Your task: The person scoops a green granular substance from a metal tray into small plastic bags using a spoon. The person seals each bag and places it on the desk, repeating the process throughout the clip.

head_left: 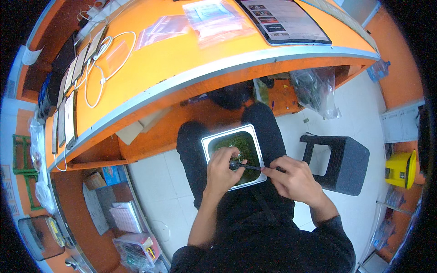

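Note:
A square container with a white rim (pixel 233 130), holding dark green contents (pixel 244 143), rests on the person's lap between the thighs. Over its left part, my left hand (pixel 223 167) has thumb and fingers curled near the round dark end of a thin black utensil (pixel 253 167), perhaps a spoon. Whether these fingers touch that end is unclear. My right hand (pixel 290 175), at the container's right edge, pinches the utensil's other end. Small whitish bits show beside the left fingertips.
An orange desk (pixel 150 65) with a grey edge curves ahead, bearing a tablet (pixel 290 22), plastic zip bags (pixel 215 20), several phones (pixel 70 116) and a white cable (pixel 101 80). A dark stool (pixel 348 165) stands right. A clear plastic bag (pixel 315 88) hangs below the desk. Shelves hold a plastic box (pixel 136 247) at lower left.

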Demonstrator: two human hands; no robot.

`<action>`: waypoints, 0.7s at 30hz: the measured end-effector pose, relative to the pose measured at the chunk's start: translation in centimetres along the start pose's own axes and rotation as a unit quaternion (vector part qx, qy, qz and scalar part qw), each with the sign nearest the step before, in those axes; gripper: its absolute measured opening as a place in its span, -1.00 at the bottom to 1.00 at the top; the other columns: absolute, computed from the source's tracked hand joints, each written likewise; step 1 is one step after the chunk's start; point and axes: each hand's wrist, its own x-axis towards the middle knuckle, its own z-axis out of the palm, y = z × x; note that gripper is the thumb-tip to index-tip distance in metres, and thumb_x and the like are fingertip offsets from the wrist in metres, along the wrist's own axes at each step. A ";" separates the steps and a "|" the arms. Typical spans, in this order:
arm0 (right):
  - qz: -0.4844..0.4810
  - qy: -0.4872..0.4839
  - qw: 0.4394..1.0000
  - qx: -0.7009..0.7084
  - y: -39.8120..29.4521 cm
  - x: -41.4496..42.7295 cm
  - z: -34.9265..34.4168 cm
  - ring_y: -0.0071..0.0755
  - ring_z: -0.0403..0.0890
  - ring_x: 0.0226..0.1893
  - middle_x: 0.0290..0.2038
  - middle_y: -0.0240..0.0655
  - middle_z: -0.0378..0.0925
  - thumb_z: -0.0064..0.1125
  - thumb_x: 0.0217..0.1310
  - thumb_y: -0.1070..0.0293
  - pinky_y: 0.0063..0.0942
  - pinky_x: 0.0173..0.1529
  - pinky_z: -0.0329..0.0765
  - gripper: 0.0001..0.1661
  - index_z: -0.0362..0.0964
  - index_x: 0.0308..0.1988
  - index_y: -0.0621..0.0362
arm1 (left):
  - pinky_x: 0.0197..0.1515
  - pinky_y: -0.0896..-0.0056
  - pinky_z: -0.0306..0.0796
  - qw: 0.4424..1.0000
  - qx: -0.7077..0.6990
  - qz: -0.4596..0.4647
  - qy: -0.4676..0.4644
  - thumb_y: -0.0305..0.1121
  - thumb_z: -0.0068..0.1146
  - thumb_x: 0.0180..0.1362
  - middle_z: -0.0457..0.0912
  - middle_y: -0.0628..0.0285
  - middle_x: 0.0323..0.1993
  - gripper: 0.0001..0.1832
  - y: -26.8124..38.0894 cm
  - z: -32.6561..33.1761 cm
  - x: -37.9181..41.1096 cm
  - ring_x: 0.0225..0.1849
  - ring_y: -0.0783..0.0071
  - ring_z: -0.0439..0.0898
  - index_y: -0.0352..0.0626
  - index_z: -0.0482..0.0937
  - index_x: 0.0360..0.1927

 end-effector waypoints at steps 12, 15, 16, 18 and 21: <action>0.046 0.051 0.994 0.084 0.6 -1.0 -0.1 -0.21 0.65 -0.40 -0.33 -0.25 0.58 0.23 -0.03 0.58 -0.32 -0.35 0.60 -0.66 0.65 -0.16 0.12 | -0.06 0.33 0.51 0.985 -0.123 -0.116 -0.045 -0.61 0.34 -0.12 0.63 0.05 -0.22 -0.59 -0.3 -0.6 -0.5 -0.13 0.19 0.67 -0.24 0.53 -0.13; 0.046 0.082 0.992 0.087 0.4 -1.1 0.1 -0.31 0.63 -0.46 -0.38 -0.25 0.57 0.22 -0.04 0.64 -0.40 -0.42 0.56 -0.70 0.68 -0.23 0.19 | -0.05 0.37 0.50 0.981 -0.127 -0.146 -0.018 -0.60 0.33 -0.13 0.65 0.05 -0.23 -0.62 0.2 -0.5 -0.4 -0.14 0.23 0.68 -0.25 0.55 -0.15; 0.049 0.085 0.991 0.089 0.3 -1.2 0.1 -0.31 0.63 -0.46 -0.38 -0.24 0.57 0.22 -0.03 0.65 -0.40 -0.41 0.56 -0.70 0.68 -0.22 0.19 | -0.05 0.39 0.49 0.978 -0.136 -0.156 -0.016 -0.60 0.33 -0.12 0.66 0.07 -0.23 -0.62 0.2 -0.4 -0.4 -0.14 0.27 0.68 -0.25 0.55 -0.15; 0.063 0.087 0.989 0.099 0.2 -1.4 0.2 -0.27 0.65 -0.43 -0.36 -0.23 0.58 0.22 -0.02 0.63 -0.38 -0.38 0.58 -0.69 0.67 -0.20 0.17 | -0.05 0.41 0.48 0.972 -0.156 -0.178 -0.012 -0.58 0.34 -0.11 0.67 0.09 -0.21 -0.63 0.2 -0.3 -0.5 -0.14 0.34 0.67 -0.26 0.55 -0.15; 0.088 0.084 0.985 0.126 0.5 -1.8 0.3 -0.19 0.67 -0.37 -0.33 -0.23 0.59 0.25 -0.01 0.59 -0.33 -0.30 0.62 -0.68 0.66 -0.17 0.12 | -0.03 0.43 0.47 0.950 -0.228 -0.213 0.004 -0.57 0.33 -0.08 0.67 0.15 -0.20 -0.63 -0.3 0.2 -1.0 -0.13 0.43 0.65 -0.29 0.55 -0.13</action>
